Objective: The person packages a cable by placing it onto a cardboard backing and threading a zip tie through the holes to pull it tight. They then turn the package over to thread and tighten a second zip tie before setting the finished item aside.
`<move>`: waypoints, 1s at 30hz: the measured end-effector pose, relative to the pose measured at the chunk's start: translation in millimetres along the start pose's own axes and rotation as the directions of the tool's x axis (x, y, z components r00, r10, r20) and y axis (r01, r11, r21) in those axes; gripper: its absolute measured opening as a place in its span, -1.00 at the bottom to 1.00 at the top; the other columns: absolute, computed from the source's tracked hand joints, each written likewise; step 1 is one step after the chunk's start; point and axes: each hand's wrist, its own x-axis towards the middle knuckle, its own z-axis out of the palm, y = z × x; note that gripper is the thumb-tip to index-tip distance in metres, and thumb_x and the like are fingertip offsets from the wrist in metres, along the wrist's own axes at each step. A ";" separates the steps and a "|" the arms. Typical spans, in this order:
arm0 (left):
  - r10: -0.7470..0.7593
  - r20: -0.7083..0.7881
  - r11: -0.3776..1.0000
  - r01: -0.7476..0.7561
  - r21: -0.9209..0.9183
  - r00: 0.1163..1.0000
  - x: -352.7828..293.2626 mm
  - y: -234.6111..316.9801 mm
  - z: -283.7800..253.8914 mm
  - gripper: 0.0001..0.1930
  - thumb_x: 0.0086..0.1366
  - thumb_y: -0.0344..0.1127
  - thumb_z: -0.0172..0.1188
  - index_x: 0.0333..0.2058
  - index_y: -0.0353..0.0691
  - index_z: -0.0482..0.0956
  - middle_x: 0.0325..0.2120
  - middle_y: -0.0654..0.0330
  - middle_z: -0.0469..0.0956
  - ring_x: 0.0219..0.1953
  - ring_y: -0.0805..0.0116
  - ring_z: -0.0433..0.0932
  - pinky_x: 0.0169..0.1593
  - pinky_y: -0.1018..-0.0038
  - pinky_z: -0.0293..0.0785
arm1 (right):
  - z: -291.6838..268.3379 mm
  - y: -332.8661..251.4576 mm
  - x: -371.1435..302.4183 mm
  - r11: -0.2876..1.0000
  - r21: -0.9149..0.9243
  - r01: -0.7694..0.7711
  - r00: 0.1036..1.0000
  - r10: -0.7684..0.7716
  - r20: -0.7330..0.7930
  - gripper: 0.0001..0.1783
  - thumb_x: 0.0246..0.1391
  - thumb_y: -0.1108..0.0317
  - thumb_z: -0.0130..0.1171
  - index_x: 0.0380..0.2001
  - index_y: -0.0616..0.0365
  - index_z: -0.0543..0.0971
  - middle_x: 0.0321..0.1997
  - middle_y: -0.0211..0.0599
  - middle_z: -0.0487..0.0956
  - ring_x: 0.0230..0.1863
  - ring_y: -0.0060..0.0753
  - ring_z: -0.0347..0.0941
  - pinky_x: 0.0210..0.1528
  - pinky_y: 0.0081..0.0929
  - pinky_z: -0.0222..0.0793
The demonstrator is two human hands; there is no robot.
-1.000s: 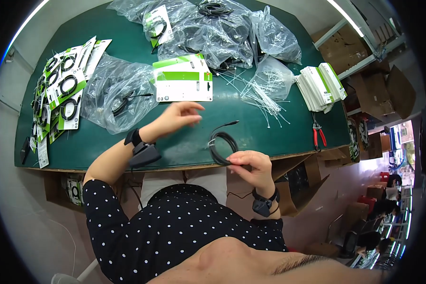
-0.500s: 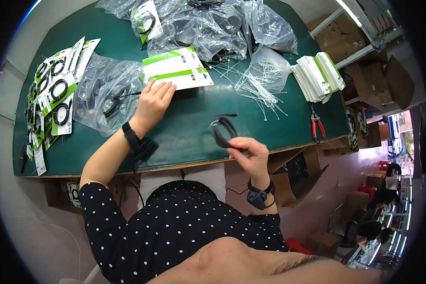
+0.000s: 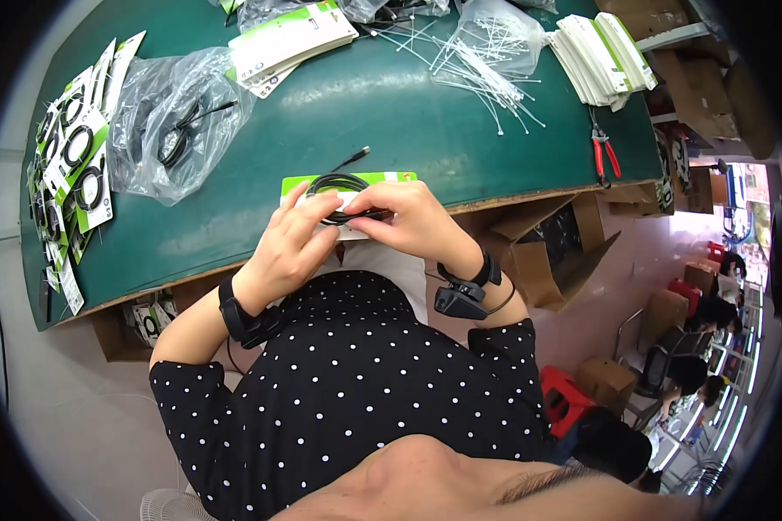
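Observation:
At the table's near edge, a coiled black cable (image 3: 340, 181) lies against a green and white packaging card (image 3: 400, 177). One end of the cable, with a plug, sticks out beyond the card. My left hand (image 3: 294, 236) grips the card's left side, its fingers reaching over the coil. Closed on the right part of the coil, my right hand (image 3: 404, 215) pinches it between thumb and fingers. Both hands hide much of the card's lower part.
White cable ties (image 3: 487, 74) lie loose at the back, beside stacked cards (image 3: 595, 61) and red-handled pliers (image 3: 606, 156). More cards (image 3: 291, 39) sit behind my hands. Left are a plastic bag (image 3: 182, 122) and carded cables (image 3: 74, 148). An open carton (image 3: 552, 247) stands below right.
My left hand has drawn a card from the stack toward me. My right hand has moved left, bringing the coiled cable onto that card. The view has shifted nearer the table edge.

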 end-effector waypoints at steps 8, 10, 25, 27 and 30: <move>0.027 -0.052 0.993 -0.033 -0.118 0.998 -27.7 -4.8 21.3 -0.73 0.04 -0.50 0.26 -0.22 -0.38 0.56 -0.18 -0.02 0.56 -0.12 0.06 0.59 0.03 0.14 0.52 | 9.6 7.5 -10.7 0.999 0.014 0.047 0.998 -0.047 0.033 -0.86 -0.08 0.41 0.30 -0.38 0.16 0.61 -0.37 -0.26 0.62 -0.33 -0.23 0.55 -0.31 -0.41 0.46; 0.052 -0.066 0.990 -0.061 -0.126 0.996 -27.9 -4.7 24.1 -0.73 0.05 -0.51 0.27 -0.22 -0.38 0.56 -0.21 0.00 0.58 -0.15 0.07 0.60 0.03 0.14 0.53 | 9.1 4.9 -14.3 0.999 0.032 0.041 0.999 -0.042 0.027 -0.85 -0.08 0.41 0.30 -0.38 0.16 0.61 -0.37 -0.27 0.62 -0.32 -0.23 0.55 -0.30 -0.41 0.46; 0.107 -0.034 0.973 -0.112 -0.203 0.994 -24.1 -8.4 24.1 -0.72 0.02 -0.49 0.22 -0.22 -0.36 0.60 -0.20 0.02 0.58 -0.17 0.11 0.61 0.04 0.16 0.53 | 2.1 11.8 -24.1 0.997 0.039 0.060 0.998 -0.061 0.029 -0.83 -0.10 0.52 0.31 -0.34 0.18 0.61 -0.30 -0.32 0.64 -0.28 -0.32 0.56 -0.25 -0.47 0.46; 0.125 -0.032 0.970 -0.129 -0.206 0.992 -22.0 -9.0 24.2 -0.72 0.02 -0.50 0.21 -0.22 -0.36 0.61 -0.20 0.01 0.58 -0.17 0.11 0.61 0.03 0.16 0.54 | 3.2 13.1 -25.7 0.997 0.032 0.064 0.998 -0.065 0.019 -0.83 -0.09 0.52 0.31 -0.34 0.18 0.61 -0.31 -0.32 0.64 -0.28 -0.31 0.56 -0.24 -0.46 0.46; 0.131 -0.017 0.970 -0.132 -0.204 0.991 -26.9 -9.4 22.1 -0.72 0.01 -0.51 0.21 -0.23 -0.37 0.61 -0.21 0.01 0.58 -0.18 0.11 0.61 0.01 0.17 0.54 | 7.1 13.1 -27.7 0.997 0.004 0.075 0.997 -0.075 -0.001 -0.83 -0.09 0.51 0.31 -0.35 0.18 0.61 -0.31 -0.32 0.64 -0.28 -0.31 0.56 -0.21 -0.45 0.46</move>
